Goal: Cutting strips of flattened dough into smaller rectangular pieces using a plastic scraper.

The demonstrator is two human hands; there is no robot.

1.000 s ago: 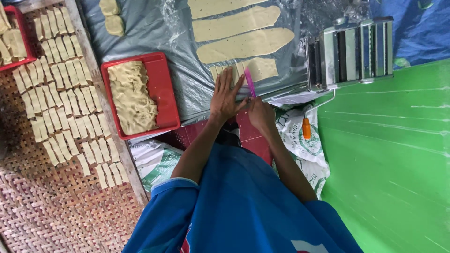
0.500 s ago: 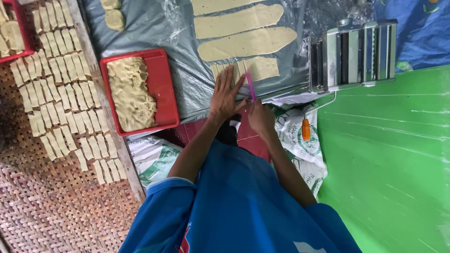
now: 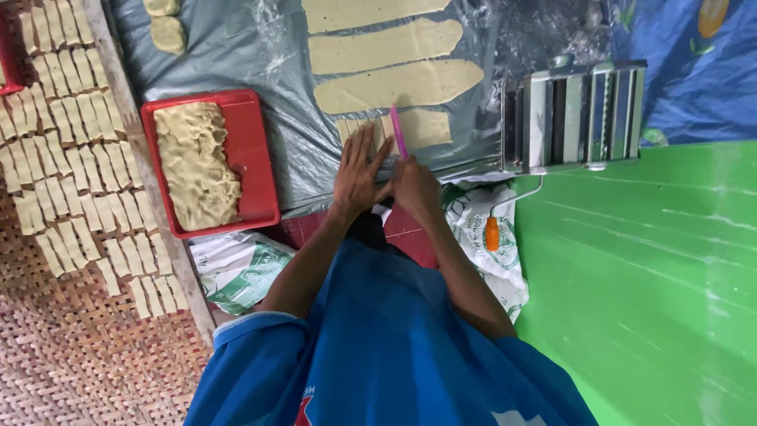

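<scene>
In the head view, the left hand lies flat, fingers spread and released, pressing down on the near dough strip, which rests on the grey plastic sheet just beyond the person's blue shirt. The right hand sits touching the left one, its fingers clenched around a pink cutter whose thin blade stands across that same strip. The left part of the strip, under the spread fingers, already shows parallel cuts.

Beyond it lie three more long flat dough sheets, side by side and apart from each other, on the same grey sheet. Two small dough lumps sit at the far left corner of the sheet.

To the left of the hands a red tray holds a heap of ragged dough. Further left, rows of small cut dough pieces are laid out on a woven mat, separated from the sheet by a wooden slat.

To the right stands a metal roller machine, its crank with an orange handle hanging down over a printed white sack. A green surface fills the right side, with a blue patterned cloth above it.
</scene>
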